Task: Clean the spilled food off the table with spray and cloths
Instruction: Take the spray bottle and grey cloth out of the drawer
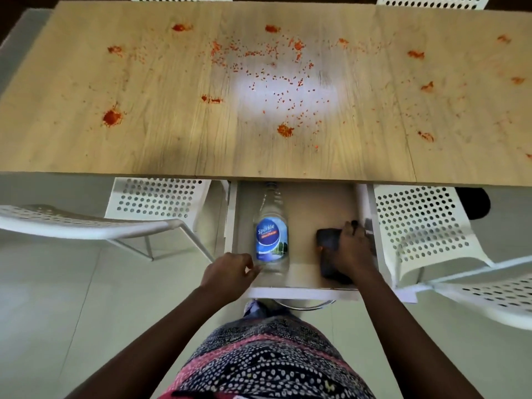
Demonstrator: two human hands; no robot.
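Note:
The light wooden table [86, 145] is strewn with orange-red spilled food [276, 82]: fine crumbs in the middle and several thicker blobs around them. Below its near edge a white drawer [302, 292] stands pulled out. A clear spray-cleaner bottle [272, 240] with a blue label lies in it, its neck pointing under the table. My left hand [230, 272] is at the bottle's base, fingers loosely curled and just touching it. On the drawer's right side, my right hand [352, 251] grips a dark cloth [328, 240].
White perforated chairs stand on both sides of the drawer, one at the left [155, 200] and one at the right [417, 226]. Two more chair backs [431, 1] show at the table's far edge. The floor [57, 298] is pale tile.

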